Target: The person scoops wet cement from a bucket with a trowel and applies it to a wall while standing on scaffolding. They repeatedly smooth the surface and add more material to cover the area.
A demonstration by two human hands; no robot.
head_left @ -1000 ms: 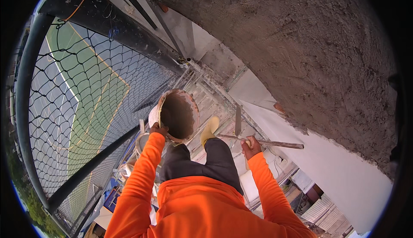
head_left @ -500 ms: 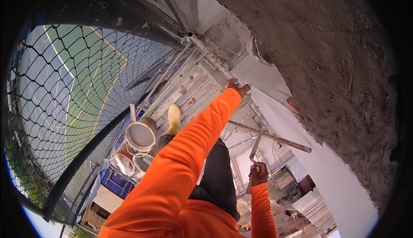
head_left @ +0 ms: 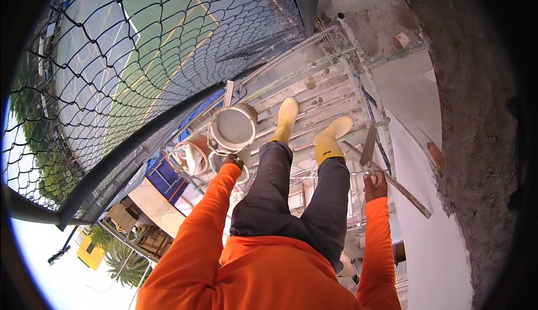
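My left hand [head_left: 232, 162] is down by a cluster of buckets on the scaffold planks. Its fingers curl at the rim of a small white bucket [head_left: 215, 162], and I cannot tell whether it grips it. Just beyond the hand stands a metal bucket [head_left: 233, 127] full of grey mortar. My right hand [head_left: 375, 185] is closed on the handle of a trowel [head_left: 368, 146], whose blade points away from me beside my right yellow boot [head_left: 330, 140]. My left boot [head_left: 286, 119] rests on the planks.
A long straightedge [head_left: 406, 192] leans along the white wall [head_left: 426, 243] under the rough plastered surface [head_left: 476, 114]. A third bucket [head_left: 193, 156] sits left of the others. Black safety netting [head_left: 140, 58] closes the left side, with a sports court far below.
My left arm has dropped from the wall down to the buckets. My right hand with the trowel has shifted slightly. My head has tilted down, so both boots and the planks show.
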